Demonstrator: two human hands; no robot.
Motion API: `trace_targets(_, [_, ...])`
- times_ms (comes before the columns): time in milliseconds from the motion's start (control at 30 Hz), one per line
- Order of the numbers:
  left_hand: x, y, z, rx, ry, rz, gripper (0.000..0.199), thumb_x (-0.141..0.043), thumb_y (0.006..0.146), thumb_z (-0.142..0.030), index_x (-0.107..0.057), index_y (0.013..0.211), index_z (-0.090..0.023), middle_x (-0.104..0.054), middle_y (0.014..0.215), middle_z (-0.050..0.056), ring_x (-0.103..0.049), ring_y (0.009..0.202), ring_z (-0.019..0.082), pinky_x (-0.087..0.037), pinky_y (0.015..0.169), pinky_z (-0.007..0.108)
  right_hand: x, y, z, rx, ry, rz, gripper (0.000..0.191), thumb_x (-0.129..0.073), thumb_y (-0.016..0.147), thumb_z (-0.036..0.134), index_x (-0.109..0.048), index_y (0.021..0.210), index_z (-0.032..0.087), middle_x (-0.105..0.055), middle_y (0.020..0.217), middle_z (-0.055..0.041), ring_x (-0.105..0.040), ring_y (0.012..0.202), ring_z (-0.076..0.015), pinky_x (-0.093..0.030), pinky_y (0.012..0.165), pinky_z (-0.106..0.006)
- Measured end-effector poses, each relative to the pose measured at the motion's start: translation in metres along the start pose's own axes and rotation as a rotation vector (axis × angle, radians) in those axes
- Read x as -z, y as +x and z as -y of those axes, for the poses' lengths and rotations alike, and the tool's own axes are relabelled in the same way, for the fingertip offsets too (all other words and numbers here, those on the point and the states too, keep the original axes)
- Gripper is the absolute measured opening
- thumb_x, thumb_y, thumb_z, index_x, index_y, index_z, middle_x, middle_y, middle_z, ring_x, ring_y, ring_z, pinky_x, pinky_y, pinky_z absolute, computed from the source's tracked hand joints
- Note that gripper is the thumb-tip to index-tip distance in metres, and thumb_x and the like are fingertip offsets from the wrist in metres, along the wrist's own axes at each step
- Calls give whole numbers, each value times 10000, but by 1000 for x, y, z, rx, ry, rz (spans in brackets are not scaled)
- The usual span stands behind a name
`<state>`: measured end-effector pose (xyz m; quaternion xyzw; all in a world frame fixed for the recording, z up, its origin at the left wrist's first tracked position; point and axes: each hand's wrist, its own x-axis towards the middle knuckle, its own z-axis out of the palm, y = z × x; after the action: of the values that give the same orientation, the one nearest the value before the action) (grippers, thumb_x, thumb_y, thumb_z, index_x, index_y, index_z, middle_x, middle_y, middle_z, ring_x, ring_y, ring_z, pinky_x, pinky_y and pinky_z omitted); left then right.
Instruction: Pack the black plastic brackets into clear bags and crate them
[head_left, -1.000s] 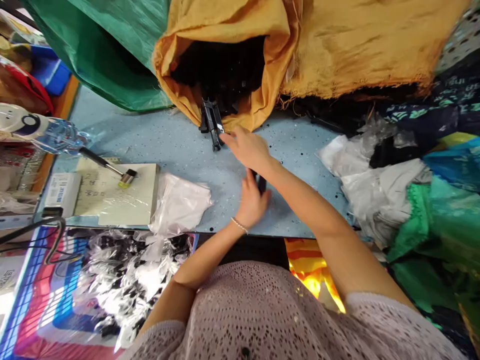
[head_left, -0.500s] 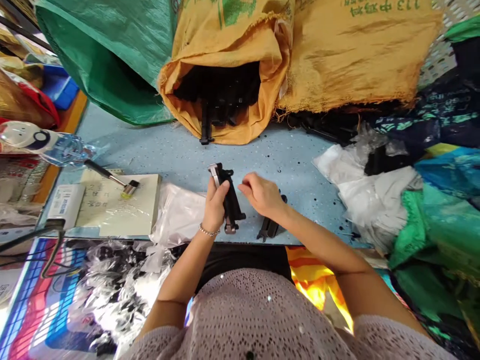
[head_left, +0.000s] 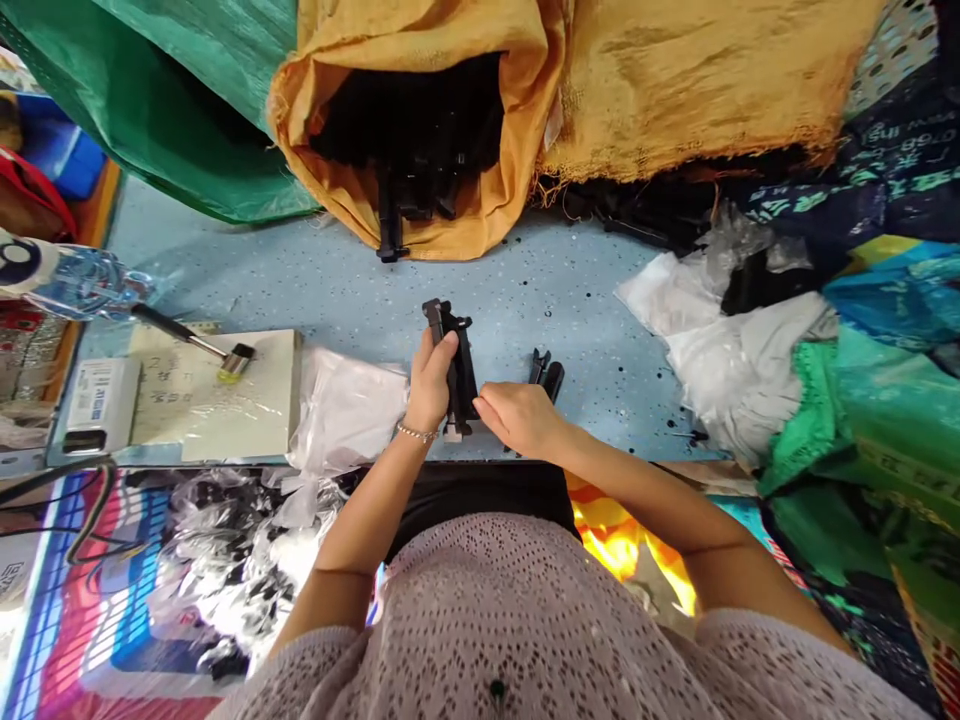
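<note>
My left hand (head_left: pixel 429 382) is closed around a long black bracket-like part (head_left: pixel 463 375), or several lying together, held lengthwise over the table edge. Small knobs stick out at its far end. My right hand (head_left: pixel 521 415) has its fingers curled, with thumb and forefinger pinched at the near right side of the same part. Whatever lies between those fingertips is hidden. Just beyond the right hand, more black parts (head_left: pixel 551 376) lie on the blue speckled table (head_left: pixel 360 300), partly covered by that hand.
An orange woven sack (head_left: pixel 517 190) gapes at the back with black parts inside. Left are a green sack (head_left: pixel 225 180), a black-handled hammer-like tool (head_left: pixel 187 338) on a cardboard pad (head_left: pixel 240 410), and clear plastic bags (head_left: pixel 356 400). White crumpled bags (head_left: pixel 735 360) lie right.
My right hand has moved down and left to the near end of the black part. The left hand keeps its hold, with the part turned a little. The whole view has shifted slightly.
</note>
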<state>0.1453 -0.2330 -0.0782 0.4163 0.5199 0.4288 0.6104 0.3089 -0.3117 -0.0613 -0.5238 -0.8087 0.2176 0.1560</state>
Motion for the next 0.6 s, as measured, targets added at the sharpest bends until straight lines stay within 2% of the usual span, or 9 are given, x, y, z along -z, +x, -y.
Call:
trace_targets(67, [2, 3, 8, -39, 167, 10, 348, -637, 917, -547, -647, 982, -206, -677, 793, 38, -629, 722, 194, -487, 672, 276, 7, 11, -7, -121, 46, 78, 436, -296, 1093, 421, -597, 856, 213, -652, 697, -31, -548, 597, -181, -277, 583, -326])
trace_targets(133, [0, 4, 18, -28, 371, 12, 352, -672, 896, -556, -654, 965, -211, -640, 696, 41, -662, 733, 254, -492, 715, 317, 21, 42, -17, -169, 63, 67, 394, -339, 1088, 448, -608, 906, 224, -683, 760, -30, -594, 656, -195, -315, 606, -320])
trace_targets(200, [-10, -1, 28, -7, 528, 34, 386, -696, 877, -556, -671, 1039, -207, -611, 637, 42, -688, 742, 316, -497, 754, 366, 33, 91, -26, -182, 34, -41, 345, -342, 1091, 412, -622, 1032, 220, -728, 947, -60, -652, 824, -223, -379, 681, -321])
trace_targets(267, [-27, -11, 37, -7, 612, 72, 495, -675, 890, -560, -657, 1205, -178, -618, 628, 56, -705, 751, 359, -503, 783, 414, 37, 149, -30, -165, -38, -142, 331, -323, 1095, 336, -604, 1205, 198, -705, 1189, -110, -652, 1041, -256, -422, 790, -333])
trace_targets(367, [-50, -30, 47, -37, 670, 90, 624, -680, 882, -566, -630, 1314, -118, -597, 576, 65, -709, 721, 387, -507, 768, 449, 25, 227, -24, -154, -171, -109, 446, -420, 1069, 408, -496, 1435, 165, -631, 1333, -189, -617, 1159, -336, -443, 888, -393])
trace_targets(433, [-53, -36, 51, -53, 628, 87, 626, -705, 853, -587, -660, 1279, -130, -557, 534, 43, -699, 689, 379, -502, 725, 438, 15, 259, -20, -158, -232, -19, 524, -486, 1039, 423, -470, 1482, 143, -603, 1352, -238, -618, 1154, -373, -448, 903, -430])
trace_targets(500, [-40, -32, 50, -50, 532, 83, 618, -719, 832, -606, -678, 1254, -156, -522, 511, 16, -670, 638, 341, -490, 685, 413, 10, 271, -17, -170, -259, 39, 477, -481, 1033, 362, -519, 1448, 129, -602, 1335, -257, -627, 1132, -378, -457, 888, -436])
trace_targets(533, [-29, -27, 48, -44, 495, 81, 628, -699, 846, -617, -667, 1274, -159, -526, 521, 10, -651, 612, 311, -484, 672, 398, 9, 267, -16, -171, -261, 34, 440, -461, 1034, 327, -549, 1418, 130, -614, 1312, -250, -634, 1115, -371, -462, 873, -430])
trace_targets(600, [-2, -11, 37, -21, 376, 36, 687, -614, 897, -644, -580, 1379, -155, -602, 628, 28, -628, 603, 248, -485, 651, 362, 10, 243, -13, -139, -246, -39, 395, -429, 1036, 294, -587, 1368, 148, -650, 1235, -214, -641, 1076, -346, -471, 841, -410])
